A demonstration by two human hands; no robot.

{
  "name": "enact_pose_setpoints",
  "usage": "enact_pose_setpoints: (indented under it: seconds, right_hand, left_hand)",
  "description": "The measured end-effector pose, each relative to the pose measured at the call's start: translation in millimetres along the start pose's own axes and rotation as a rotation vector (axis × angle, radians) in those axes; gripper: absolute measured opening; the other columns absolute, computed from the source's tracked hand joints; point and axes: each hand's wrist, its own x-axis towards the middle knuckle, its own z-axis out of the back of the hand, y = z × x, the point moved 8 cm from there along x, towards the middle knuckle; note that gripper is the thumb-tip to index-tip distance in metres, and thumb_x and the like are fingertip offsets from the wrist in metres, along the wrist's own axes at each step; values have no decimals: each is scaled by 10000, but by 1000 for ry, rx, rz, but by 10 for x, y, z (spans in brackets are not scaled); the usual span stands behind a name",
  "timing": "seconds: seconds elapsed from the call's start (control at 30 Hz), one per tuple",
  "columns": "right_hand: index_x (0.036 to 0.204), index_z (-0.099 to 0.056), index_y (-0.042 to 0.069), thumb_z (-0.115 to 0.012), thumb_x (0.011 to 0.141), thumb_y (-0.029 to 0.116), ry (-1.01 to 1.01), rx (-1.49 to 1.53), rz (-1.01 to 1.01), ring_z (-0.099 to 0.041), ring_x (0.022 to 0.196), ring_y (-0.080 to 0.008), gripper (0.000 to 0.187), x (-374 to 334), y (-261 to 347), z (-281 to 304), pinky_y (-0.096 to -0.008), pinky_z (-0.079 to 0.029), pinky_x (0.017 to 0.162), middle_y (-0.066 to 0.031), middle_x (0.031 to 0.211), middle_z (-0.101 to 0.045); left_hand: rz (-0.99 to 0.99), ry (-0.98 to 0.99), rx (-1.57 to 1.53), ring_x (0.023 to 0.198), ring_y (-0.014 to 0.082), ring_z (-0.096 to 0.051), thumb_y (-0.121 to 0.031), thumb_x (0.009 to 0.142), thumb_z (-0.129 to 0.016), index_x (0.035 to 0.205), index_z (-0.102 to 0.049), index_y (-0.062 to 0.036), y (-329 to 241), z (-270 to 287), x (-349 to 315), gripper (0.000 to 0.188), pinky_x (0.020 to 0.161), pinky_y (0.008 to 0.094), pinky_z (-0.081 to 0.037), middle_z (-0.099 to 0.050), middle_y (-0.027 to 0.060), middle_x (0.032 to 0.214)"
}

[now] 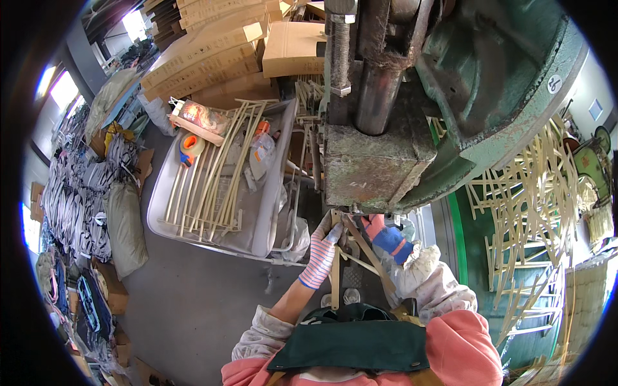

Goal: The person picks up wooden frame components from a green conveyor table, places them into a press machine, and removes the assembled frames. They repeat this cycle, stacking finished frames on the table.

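Observation:
My left hand [320,254], in a pink-and-white striped glove, grips the top of a pale yellow frame of thin bars [336,270] just under the ram block [370,164] of a green press machine [508,83]. My right hand [388,237], in a blue-and-red glove, holds the same frame on its right side, close beneath the block. The frame's bars run down toward my lap, where a dark green apron covers them.
A grey tray [261,225] to the left holds several similar yellow bar frames, a tape roll [190,145] and bags. Cardboard boxes [212,55] are stacked behind it. More yellow frames [534,212] pile up at the right. Striped fabric bundles [77,193] lie at far left.

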Motion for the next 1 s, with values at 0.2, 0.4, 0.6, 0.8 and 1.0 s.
enact_pose_setpoints:
  seconds: [0.2, 0.4, 0.6, 0.8, 1.0]
  right_hand:
    - [1105, -621, 88, -564, 913, 307, 115, -104, -261, -635, 791, -219, 297, -201, 27, -104, -317, -483, 689, -104, 908, -668]
    - [1196, -534, 43, -564, 918, 279, 94, -163, -547, -613, 717, -185, 366, -188, -46, -115, -324, -486, 654, -80, 862, -656]
    - [801, -613, -17, -605, 892, 294, 173, 364, -649, -537, 459, -144, 324, -168, -76, -193, -273, -374, 373, -99, 613, -617]
    - [988, -560, -24, -512, 931, 288, 422, 812, -803, -602, 632, -235, 321, -134, 48, -383, -362, -401, 428, -184, 888, -644]
    - [1134, -505, -16, -353, 959, 300, 554, 403, -706, -622, 788, -280, 392, -163, -132, -315, -390, -480, 528, -191, 975, -633]
  left_hand:
    - [-17, -24, 164, 608, 57, -484, -133, 904, -549, 990, -601, -39, -28, 5, 30, 137, 586, 214, -405, -552, -23, 704]
    - [30, 41, 140, 542, 77, -468, -119, 907, -541, 1018, -577, -46, -70, -7, 68, 138, 536, 245, -408, -516, -20, 653]
    - [123, 158, 119, 488, 47, -400, -113, 913, -529, 1083, -538, -51, -180, -59, 71, 181, 443, 204, -333, -472, -32, 628]
    - [183, 205, 162, 503, 26, -412, -164, 926, -527, 1097, -538, -37, -208, -111, 44, 213, 451, 183, -346, -540, -4, 687]
    - [162, 252, 235, 489, 38, -434, -202, 923, -545, 1065, -544, -31, -276, -129, 66, 222, 447, 191, -356, -552, 10, 682]
